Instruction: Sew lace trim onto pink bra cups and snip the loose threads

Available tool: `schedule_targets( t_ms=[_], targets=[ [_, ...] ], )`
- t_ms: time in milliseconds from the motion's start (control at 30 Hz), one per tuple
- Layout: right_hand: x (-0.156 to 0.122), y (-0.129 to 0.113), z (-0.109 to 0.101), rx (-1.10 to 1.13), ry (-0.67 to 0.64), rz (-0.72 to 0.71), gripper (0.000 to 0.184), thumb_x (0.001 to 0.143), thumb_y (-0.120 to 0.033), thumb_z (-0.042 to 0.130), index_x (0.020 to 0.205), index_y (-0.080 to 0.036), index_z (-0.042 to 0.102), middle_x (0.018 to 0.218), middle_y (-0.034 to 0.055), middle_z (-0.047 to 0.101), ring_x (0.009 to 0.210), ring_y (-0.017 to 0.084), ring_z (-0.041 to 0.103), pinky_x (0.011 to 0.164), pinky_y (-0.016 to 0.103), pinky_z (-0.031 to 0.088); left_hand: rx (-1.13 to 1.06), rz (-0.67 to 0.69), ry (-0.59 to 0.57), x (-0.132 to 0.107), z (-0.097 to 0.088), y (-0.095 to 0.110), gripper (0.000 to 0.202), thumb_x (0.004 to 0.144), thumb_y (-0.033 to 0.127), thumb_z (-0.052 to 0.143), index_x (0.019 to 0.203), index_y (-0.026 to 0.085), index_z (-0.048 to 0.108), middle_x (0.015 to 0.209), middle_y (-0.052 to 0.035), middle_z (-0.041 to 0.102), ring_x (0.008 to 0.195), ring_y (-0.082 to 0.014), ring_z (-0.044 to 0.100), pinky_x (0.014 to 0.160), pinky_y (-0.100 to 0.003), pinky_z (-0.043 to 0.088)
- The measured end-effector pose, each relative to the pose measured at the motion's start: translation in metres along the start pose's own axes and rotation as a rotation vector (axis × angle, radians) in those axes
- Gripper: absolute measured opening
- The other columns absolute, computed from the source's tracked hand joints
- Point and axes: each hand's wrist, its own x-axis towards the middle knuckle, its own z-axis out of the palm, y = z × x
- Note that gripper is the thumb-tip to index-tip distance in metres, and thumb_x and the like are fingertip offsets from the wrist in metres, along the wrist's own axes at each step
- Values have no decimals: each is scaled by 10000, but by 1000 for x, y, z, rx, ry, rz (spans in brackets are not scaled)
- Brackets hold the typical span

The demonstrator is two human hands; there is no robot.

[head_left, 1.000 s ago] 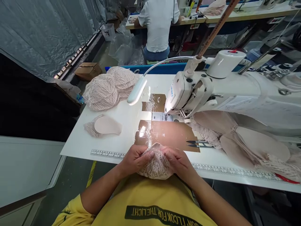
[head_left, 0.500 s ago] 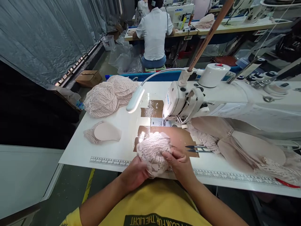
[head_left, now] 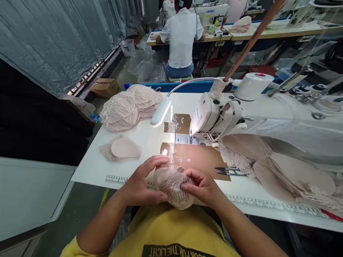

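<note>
Both hands hold one pale pink lace cup piece [head_left: 173, 185] over the near edge of the white sewing table [head_left: 88, 167]. My left hand [head_left: 142, 184] grips its left side with thumb below and fingers curled over the top. My right hand [head_left: 202, 185] pinches its right side. Beyond the piece lies a brown taped patch [head_left: 198, 157], and past that the needle area of the white sewing machine [head_left: 214, 114].
A heap of lace cups [head_left: 128, 107] sits at the far left, with one cup and pad [head_left: 122, 149] nearer. Snips [head_left: 227, 171] lie right of the patch. More pink fabric pieces [head_left: 281, 167] lie under the machine arm. A lamp [head_left: 160, 112] hangs over the table. A person in white [head_left: 180, 35] sits beyond.
The lace piece was lifted and spread half a second ago; now it is lowered and turned over between my hands, with my left fingers reaching over its top.
</note>
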Motion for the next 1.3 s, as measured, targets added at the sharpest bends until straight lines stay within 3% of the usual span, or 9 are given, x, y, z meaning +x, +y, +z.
schedule_targets(
  t_ms=[67,167,267,500,667,833,1000,1167,1300],
  targets=[
    [1,-2,7,-89,-59,-25,183,799,-368,674,788,-187,653,732,8,638,660,140,556,611,253,452,98,-54,-41,8,4,4,684,652,324,810,1267,203,536,1247,-97,573,1125,-261,530,969,-354,423],
    [2,-3,14,-206,12,-95,197,826,-350,642,716,-187,640,685,3,618,639,137,543,602,254,434,51,-141,-122,11,16,-2,351,814,364,656,1092,156,606,984,-58,632,860,-182,578,769,-278,472],
    [4,-5,18,-229,104,-196,196,826,-324,633,684,-190,630,734,27,643,682,158,581,625,271,456,43,-155,-82,6,22,-10,278,855,379,603,994,138,612,887,-38,609,769,-149,542,683,-244,445],
    [7,-4,23,-268,199,-118,221,817,-341,622,655,-193,594,690,29,655,627,157,572,567,275,449,287,-53,-58,4,14,-4,271,872,358,581,1036,147,621,889,-48,643,776,-162,566,705,-262,428],
    [7,-3,27,-350,223,-109,231,810,-335,615,636,-187,586,631,19,635,551,132,522,504,256,398,370,22,-31,9,12,0,184,893,308,548,953,149,617,816,-29,621,730,-138,539,683,-245,401],
    [7,-5,20,-378,194,-104,198,816,-326,614,670,-193,609,634,11,637,569,134,543,522,251,418,209,-35,-28,14,16,-3,240,923,319,496,844,133,626,737,-23,593,676,-123,510,634,-229,393],
    [8,-10,8,-358,129,-144,197,811,-361,655,923,-199,654,824,36,674,703,149,582,629,260,464,115,-97,-1,17,22,-11,304,925,365,488,810,121,628,711,-23,574,661,-121,493,621,-228,393],
    [8,-15,7,-411,82,-100,251,858,-388,582,712,-188,620,622,-11,573,563,112,478,529,236,374,80,-100,-56,23,26,-10,372,942,391,435,730,125,583,658,0,501,627,-106,441,590,-220,366],
    [5,-15,4,-262,50,-39,269,841,-418,597,716,-179,601,621,-15,530,553,102,431,498,227,342,60,-83,-160,26,21,-4,253,854,384,595,853,132,617,766,-13,547,709,-123,489,653,-227,401]
  ],
)
